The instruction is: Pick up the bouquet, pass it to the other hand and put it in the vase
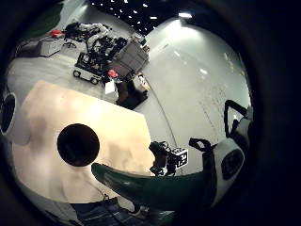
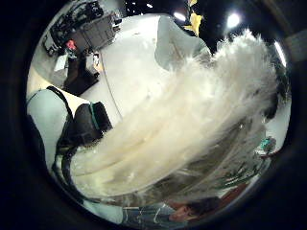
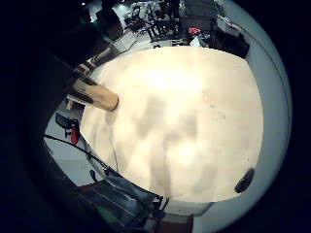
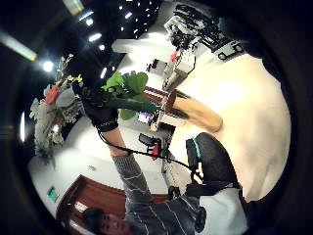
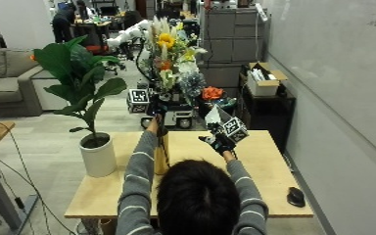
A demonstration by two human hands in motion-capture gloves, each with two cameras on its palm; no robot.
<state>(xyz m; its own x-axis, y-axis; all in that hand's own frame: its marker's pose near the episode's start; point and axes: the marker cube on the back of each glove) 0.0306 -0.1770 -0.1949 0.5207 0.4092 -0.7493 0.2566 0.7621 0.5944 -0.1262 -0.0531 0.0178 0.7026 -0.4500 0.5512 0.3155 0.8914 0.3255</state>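
My left hand (image 5: 156, 109) is raised above the table and grips the green stems of the bouquet (image 5: 168, 51), a tall bunch of yellow, orange and white flowers with pale plumes (image 2: 192, 120). The right thumb side view shows the same grip, the left hand (image 4: 100, 111) curled round the stems. The tan vase (image 5: 162, 156) stands upright on the table right under that hand; its dark mouth (image 1: 77, 144) lies below the stem ends (image 1: 155, 188). My right hand (image 5: 219, 143) hovers to the right of the vase, empty, fingers relaxed.
A leafy plant in a white pot (image 5: 99, 157) stands on the wooden table (image 5: 266, 161) left of the vase. A dark mouse (image 5: 295, 196) lies near the table's right front corner. Cabinets and carts stand beyond the far edge.
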